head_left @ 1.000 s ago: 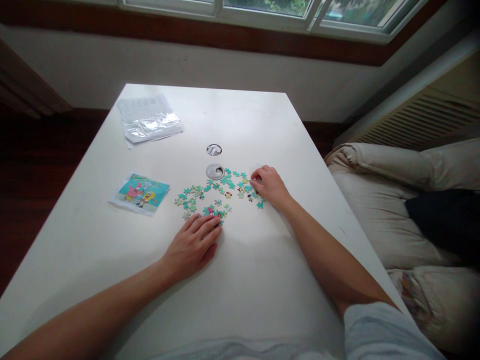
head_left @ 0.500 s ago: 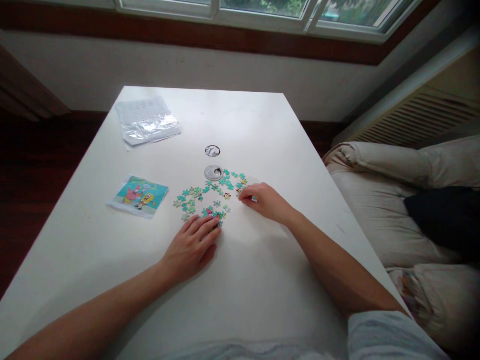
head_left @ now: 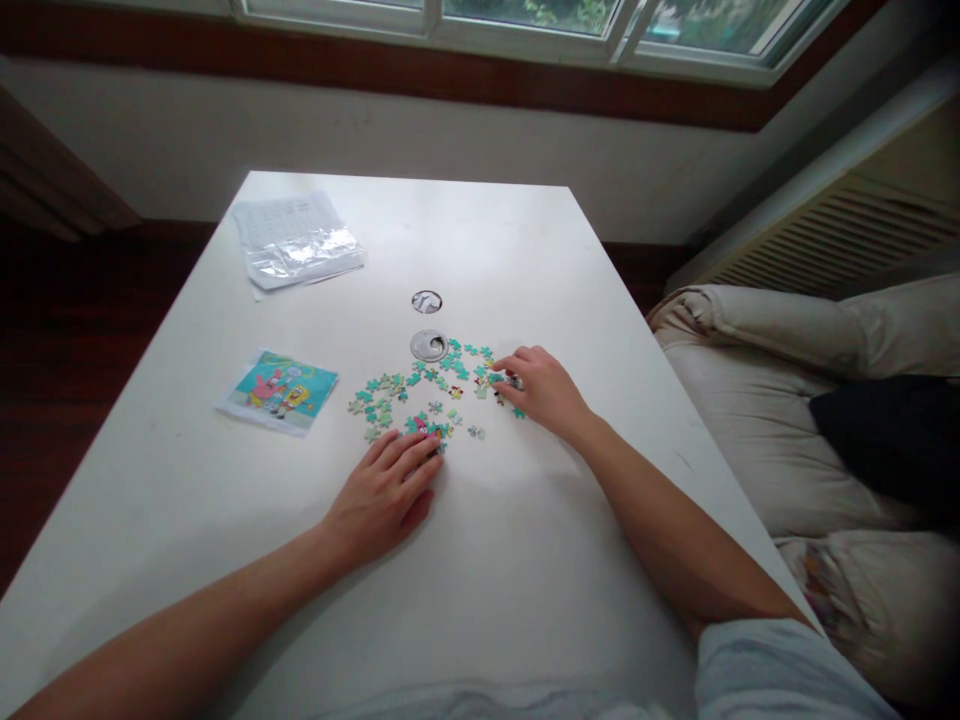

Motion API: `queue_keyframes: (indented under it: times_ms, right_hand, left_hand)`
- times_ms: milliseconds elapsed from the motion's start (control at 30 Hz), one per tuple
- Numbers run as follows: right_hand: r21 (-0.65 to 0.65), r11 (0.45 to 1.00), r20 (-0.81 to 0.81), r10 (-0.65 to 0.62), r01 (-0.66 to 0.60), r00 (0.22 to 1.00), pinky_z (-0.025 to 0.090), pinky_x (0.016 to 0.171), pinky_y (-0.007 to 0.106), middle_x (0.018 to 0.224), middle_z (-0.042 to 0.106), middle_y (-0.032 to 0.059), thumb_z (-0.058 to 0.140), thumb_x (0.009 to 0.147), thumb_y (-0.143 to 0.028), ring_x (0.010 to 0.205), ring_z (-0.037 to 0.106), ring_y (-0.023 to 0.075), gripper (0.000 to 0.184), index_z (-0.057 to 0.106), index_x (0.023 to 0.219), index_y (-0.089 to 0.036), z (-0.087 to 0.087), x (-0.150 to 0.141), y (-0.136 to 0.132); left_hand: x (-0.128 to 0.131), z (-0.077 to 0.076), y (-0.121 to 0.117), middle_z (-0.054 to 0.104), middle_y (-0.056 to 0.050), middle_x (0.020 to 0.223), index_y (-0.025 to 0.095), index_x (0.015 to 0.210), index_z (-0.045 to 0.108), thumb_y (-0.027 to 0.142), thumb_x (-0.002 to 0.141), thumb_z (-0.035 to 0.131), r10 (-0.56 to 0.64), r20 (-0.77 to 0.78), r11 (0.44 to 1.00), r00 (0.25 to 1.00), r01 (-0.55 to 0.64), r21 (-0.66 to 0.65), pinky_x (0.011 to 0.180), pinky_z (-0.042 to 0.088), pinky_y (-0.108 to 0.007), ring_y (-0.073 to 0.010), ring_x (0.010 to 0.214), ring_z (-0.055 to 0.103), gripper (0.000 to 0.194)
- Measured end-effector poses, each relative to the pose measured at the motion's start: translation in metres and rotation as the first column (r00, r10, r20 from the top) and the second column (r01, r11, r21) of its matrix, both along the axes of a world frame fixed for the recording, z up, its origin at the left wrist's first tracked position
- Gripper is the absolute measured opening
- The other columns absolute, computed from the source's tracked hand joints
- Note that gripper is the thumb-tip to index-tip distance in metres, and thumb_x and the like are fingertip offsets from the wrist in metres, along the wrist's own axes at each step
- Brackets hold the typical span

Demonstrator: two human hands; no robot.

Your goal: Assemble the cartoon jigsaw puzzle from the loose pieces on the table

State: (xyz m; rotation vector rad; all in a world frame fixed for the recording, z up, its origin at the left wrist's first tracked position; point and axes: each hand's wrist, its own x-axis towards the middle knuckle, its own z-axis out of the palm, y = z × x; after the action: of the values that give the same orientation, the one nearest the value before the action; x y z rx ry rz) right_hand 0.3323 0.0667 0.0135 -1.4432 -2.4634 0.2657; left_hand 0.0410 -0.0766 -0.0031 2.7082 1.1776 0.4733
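Loose jigsaw puzzle pieces (head_left: 379, 395), mostly teal and pale green, lie scattered over the middle of the white table (head_left: 525, 560). My left hand (head_left: 390, 483) rests flat with fingers stretched, its fingertips touching a cluster with pink and yellow pieces (head_left: 422, 427). At the right edge of the scatter is my right hand (head_left: 541, 388), its thumb and fingers apart above several pieces; no piece shows held in it. A few pieces under that hand are partly hidden. A small pale piece (head_left: 476, 432) lies between the two hands.
A cartoon picture card (head_left: 281, 390) in a clear sleeve lies at the left. Behind it is a plastic bag with paper (head_left: 296, 240). A round grommet (head_left: 429, 346) and a round hole (head_left: 427, 301) sit in the tabletop. A beige sofa (head_left: 742, 430) stands on the right.
My right hand has moved slightly right and up, and its fingers have spread from a pinch. Pieces formerly hidden beneath it now show. The left hand has stayed still.
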Motion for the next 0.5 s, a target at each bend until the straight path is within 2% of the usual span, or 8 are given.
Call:
queue_keyframes:
  times_ms: [167, 300, 400, 500]
  right_hand:
    - [0.023, 1.000, 0.072, -0.004, 0.003, 0.997, 0.044, 0.088, 0.038, 0.101, 0.069, 0.0095, 0.071, 0.093, -0.029, 0.099, 0.056, 0.0273, 0.014, 0.074, 0.104, -0.022, -0.0085, -0.0018, 0.0001]
    - [0.032, 0.999, 0.065, -0.008, 0.006, 0.998, 0.043, 0.086, 0.038, 0.098, 0.070, 0.0089, 0.071, 0.092, -0.027, 0.097, 0.057, 0.0268, 0.009, 0.074, 0.098, -0.021, -0.0102, -0.0038, 0.0001]
    - [-0.018, 1.000, -0.013, -0.005, 0.004, 1.000, 0.043, 0.085, 0.036, 0.091, 0.071, 0.0066, 0.068, 0.092, -0.023, 0.090, 0.059, 0.0240, 0.005, 0.073, 0.091, -0.022, -0.0098, -0.0019, 0.0029]
    - [-0.142, 0.989, -0.191, 0.001, -0.028, 0.982, 0.045, 0.080, 0.033, 0.085, 0.071, 0.0041, 0.068, 0.089, -0.025, 0.083, 0.061, 0.0199, 0.008, 0.073, 0.085, -0.021, -0.0091, 0.0032, 0.0087]
  left_hand:
    - [0.0000, -0.0006, 0.0000, 0.058, -0.011, 0.150, 0.017, 0.135, 0.063, 0.025, 0.101, 0.051, 0.002, -0.026, 1.000, 1.000, -0.002, -0.002, 0.120, 0.036, -0.053, -0.0298, 0.137, 0.054, 0.037]
    - [-0.0007, -0.0008, -0.0001, 0.058, -0.011, 0.150, 0.018, 0.135, 0.063, 0.025, 0.101, 0.051, -0.002, -0.020, 1.000, 1.000, 0.001, -0.009, 0.120, 0.037, -0.053, -0.0295, 0.137, 0.053, 0.037]
    - [-0.0009, -0.0019, -0.0003, 0.058, -0.011, 0.150, 0.019, 0.136, 0.062, 0.025, 0.101, 0.051, 0.002, -0.021, 1.000, 1.000, -0.002, -0.010, 0.121, 0.036, -0.053, -0.0293, 0.138, 0.053, 0.038]
    - [-0.0008, -0.0028, -0.0005, 0.058, -0.011, 0.150, 0.020, 0.136, 0.062, 0.025, 0.100, 0.052, 0.008, -0.017, 1.000, 1.000, -0.008, -0.013, 0.122, 0.036, -0.052, -0.0289, 0.138, 0.053, 0.038]
